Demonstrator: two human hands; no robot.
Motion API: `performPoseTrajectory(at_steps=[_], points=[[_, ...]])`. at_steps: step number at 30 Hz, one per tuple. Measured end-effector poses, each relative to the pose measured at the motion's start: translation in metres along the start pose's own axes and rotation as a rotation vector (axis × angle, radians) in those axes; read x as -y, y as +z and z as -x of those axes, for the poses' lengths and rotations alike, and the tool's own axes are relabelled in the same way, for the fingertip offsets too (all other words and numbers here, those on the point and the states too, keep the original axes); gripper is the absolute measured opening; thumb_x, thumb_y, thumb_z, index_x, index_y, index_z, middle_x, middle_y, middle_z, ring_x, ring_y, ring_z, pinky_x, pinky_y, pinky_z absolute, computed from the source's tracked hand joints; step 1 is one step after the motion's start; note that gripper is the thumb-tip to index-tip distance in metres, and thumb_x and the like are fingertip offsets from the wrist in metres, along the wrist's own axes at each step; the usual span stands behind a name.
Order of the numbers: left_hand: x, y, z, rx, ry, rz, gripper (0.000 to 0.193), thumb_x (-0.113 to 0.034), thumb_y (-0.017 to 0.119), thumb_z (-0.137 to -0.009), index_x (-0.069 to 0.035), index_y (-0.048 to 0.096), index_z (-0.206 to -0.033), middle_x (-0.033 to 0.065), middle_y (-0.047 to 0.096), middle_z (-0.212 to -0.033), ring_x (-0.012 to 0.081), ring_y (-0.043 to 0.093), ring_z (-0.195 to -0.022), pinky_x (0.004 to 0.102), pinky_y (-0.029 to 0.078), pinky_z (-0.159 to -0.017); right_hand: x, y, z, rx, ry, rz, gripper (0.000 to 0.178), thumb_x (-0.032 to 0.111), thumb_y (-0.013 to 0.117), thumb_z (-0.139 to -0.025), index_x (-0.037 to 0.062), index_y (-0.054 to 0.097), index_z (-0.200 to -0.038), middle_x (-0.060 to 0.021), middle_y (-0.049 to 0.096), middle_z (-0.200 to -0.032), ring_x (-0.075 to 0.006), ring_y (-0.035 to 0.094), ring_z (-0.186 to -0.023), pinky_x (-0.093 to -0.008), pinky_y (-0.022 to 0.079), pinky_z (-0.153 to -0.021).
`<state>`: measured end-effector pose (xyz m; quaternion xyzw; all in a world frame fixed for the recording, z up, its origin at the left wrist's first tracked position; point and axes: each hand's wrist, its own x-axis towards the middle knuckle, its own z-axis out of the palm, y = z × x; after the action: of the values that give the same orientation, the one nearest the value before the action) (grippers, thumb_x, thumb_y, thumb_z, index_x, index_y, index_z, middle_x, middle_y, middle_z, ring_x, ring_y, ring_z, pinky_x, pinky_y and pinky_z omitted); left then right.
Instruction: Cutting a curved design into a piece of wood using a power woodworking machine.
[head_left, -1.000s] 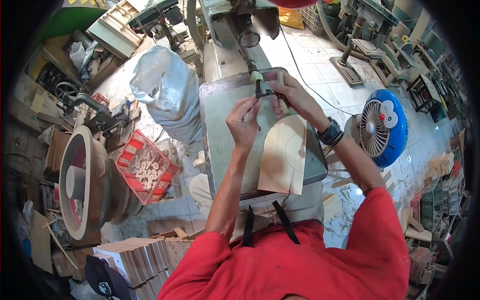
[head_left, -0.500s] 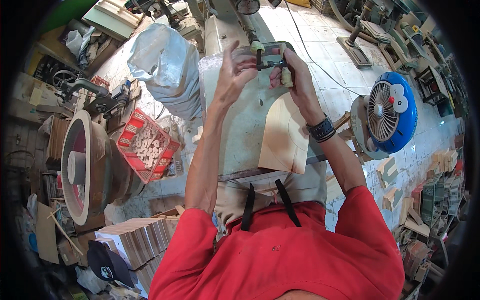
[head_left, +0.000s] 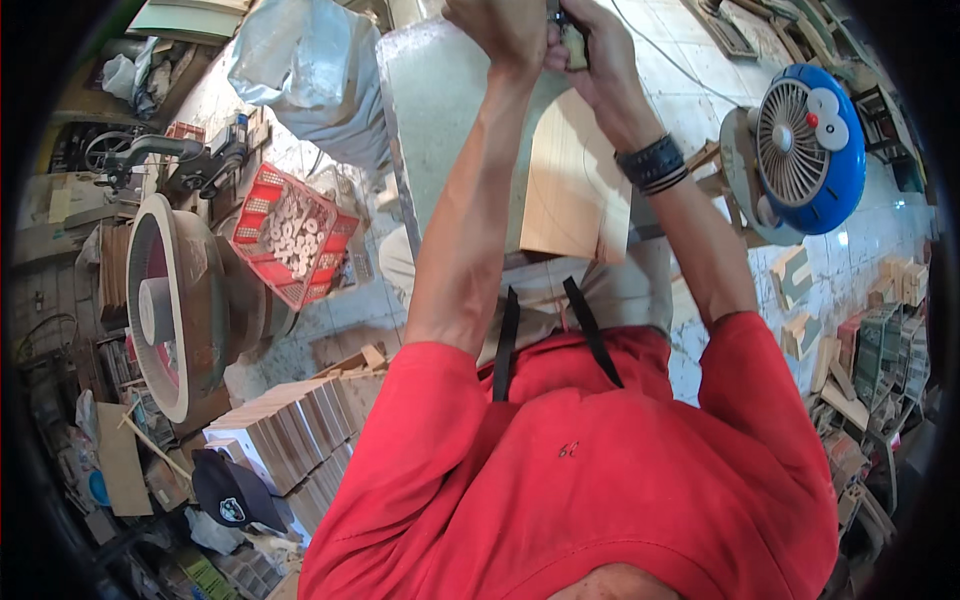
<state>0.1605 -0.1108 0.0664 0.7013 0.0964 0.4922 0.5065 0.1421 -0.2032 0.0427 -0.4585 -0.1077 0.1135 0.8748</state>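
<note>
At the top edge of the view, my right hand (head_left: 605, 55) wraps round a pale, block-like piece (head_left: 574, 47), which sits against a small dark metal part. Close beside it, my left hand (head_left: 505, 35) is closed, its fingers partly cut off by the frame; what it grips is hidden. Just below my right hand lies a light wooden board (head_left: 568, 195) with a rounded far end and a curved pencil line. The board rests on a worn grey-green table (head_left: 440, 110) and reaches its near edge, in front of my body.
A blue round fan (head_left: 810, 150) stands at the right. To the left are a large wheel-shaped machine (head_left: 165, 310), a red crate (head_left: 265, 215) of pale ring-shaped pieces and a big plastic sack (head_left: 305, 85). Stacked boards (head_left: 285, 430) and a dark cap (head_left: 235, 490) sit at lower left.
My left hand has gone from spread fingers to closed and moved right, next to my right hand. The view has shifted, so both hands now sit at the top edge.
</note>
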Motion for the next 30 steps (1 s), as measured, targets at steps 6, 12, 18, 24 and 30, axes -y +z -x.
performPoseTrajectory(at_steps=[6,12,18,24,30], points=[[-0.035,-0.011,0.005,0.146,-0.212,0.179,0.033,-0.017,0.072,-0.089,0.004,0.057,-0.109,0.0226,0.069,-0.088,0.032,0.07,-0.079,0.0406,0.053,-0.07,0.029,0.018,0.016,-0.203,0.272,-0.024,0.034,0.037,0.043,-0.106,0.0105,0.054,-0.088,0.0057,0.04,-0.061,-0.0068,0.034,-0.045,-0.0208,0.027,-0.041],[-0.021,-0.014,0.0,0.225,-0.196,0.249,0.03,-0.017,0.07,-0.09,0.002,0.054,-0.106,0.0159,0.066,-0.08,0.0275,0.068,-0.072,0.0405,0.052,-0.065,0.02,0.001,0.017,0.229,0.053,-0.128,0.026,0.029,0.048,-0.104,0.0081,0.056,-0.09,0.0016,0.049,-0.064,-0.0084,0.043,-0.051,-0.0245,0.036,-0.049],[-0.026,-0.013,-0.012,0.159,0.067,0.059,0.03,-0.019,0.066,-0.093,0.003,0.057,-0.111,0.0177,0.068,-0.087,0.0316,0.07,-0.078,0.0408,0.053,-0.069,0.005,0.007,0.002,-0.04,0.06,-0.119,0.028,0.028,0.049,-0.101,0.0032,0.062,-0.105,-0.0056,0.059,-0.067,-0.0167,0.056,-0.055,-0.0313,0.048,-0.052],[-0.023,-0.01,-0.007,0.148,0.066,0.124,0.023,-0.018,0.056,-0.098,0.002,0.059,-0.11,0.0239,0.065,-0.081,0.0376,0.069,-0.073,0.0445,0.052,-0.063,0.025,0.011,0.0,-0.071,0.247,-0.115,0.032,0.034,0.039,-0.107,0.014,0.048,-0.084,0.0054,0.037,-0.057,-0.0082,0.031,-0.042,-0.0214,0.023,-0.036],[-0.042,-0.013,-0.016,0.185,-0.071,-0.164,0.023,-0.013,0.055,-0.097,0.001,0.06,-0.115,0.0228,0.065,-0.077,0.0397,0.067,-0.066,0.0462,0.05,-0.057,0.03,0.018,0.0,-0.231,0.352,-0.034,0.035,0.037,0.036,-0.106,0.0158,0.044,-0.08,0.0049,0.036,-0.056,-0.008,0.031,-0.041,-0.0208,0.023,-0.035]])
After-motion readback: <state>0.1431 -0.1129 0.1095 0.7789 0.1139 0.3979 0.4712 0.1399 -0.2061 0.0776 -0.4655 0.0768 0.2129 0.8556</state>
